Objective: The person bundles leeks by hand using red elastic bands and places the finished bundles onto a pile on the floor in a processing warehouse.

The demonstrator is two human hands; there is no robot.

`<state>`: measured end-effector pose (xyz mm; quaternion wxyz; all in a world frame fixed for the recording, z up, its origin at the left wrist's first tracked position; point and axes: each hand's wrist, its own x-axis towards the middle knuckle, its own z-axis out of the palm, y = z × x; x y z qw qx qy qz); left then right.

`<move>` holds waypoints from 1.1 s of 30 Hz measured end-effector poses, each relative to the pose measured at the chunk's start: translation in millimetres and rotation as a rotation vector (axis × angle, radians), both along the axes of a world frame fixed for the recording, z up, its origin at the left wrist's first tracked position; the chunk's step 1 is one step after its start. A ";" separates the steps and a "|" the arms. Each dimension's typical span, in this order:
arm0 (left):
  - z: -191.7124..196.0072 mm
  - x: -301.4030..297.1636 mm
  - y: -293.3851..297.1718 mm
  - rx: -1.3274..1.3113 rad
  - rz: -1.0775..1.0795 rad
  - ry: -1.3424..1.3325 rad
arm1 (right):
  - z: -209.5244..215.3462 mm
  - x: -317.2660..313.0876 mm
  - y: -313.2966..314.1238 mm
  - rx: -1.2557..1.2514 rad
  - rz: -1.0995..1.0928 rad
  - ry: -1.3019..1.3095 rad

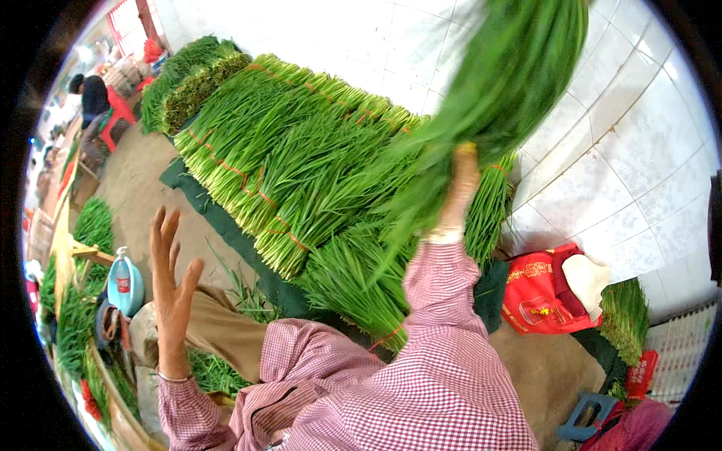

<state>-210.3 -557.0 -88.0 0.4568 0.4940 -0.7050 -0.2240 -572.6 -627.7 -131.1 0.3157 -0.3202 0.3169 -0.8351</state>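
Observation:
My right hand (460, 186), stretched forward at the end of a checked sleeve, is closed around a large bunch of green chives (519, 75). The bunch is raised over the far right of the pile and blurred by motion; its leaves hide most of my fingers. Below it lie rows of chive bundles (301, 128) with pale stem ends, tied with red bands, on a dark green cloth (197, 188). One more chive bundle (361, 282) lies at the near end, close to my right forearm. At the left my left hand (174, 289) is raised with fingers spread, holding nothing.
A white tiled wall (361, 30) stands behind the pile. To the right are a red bag (538, 293) with a pale cloth on it and a blue stool (587, 417). At left are a light blue bottle-shaped container (124, 286), loose greens (73, 304) and a seated person (94, 113) farther off.

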 end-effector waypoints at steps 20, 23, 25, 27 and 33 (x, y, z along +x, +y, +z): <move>-108.2 127.1 61.6 0.316 0.244 -0.083 | -406.8 -280.4 43.6 0.795 -0.053 -0.414; -105.2 132.6 72.0 0.327 0.265 -0.025 | -348.6 -245.0 44.1 0.867 -0.103 -0.416; -97.6 124.2 78.3 0.351 0.324 -0.034 | -297.8 -219.3 48.8 0.856 -0.053 -0.494; -99.8 122.8 76.2 0.323 0.312 -0.069 | -283.3 -209.6 50.3 0.822 -0.062 -0.483; -103.7 127.2 72.8 0.306 0.281 -0.099 | -254.5 -184.8 53.3 0.498 -0.038 -0.590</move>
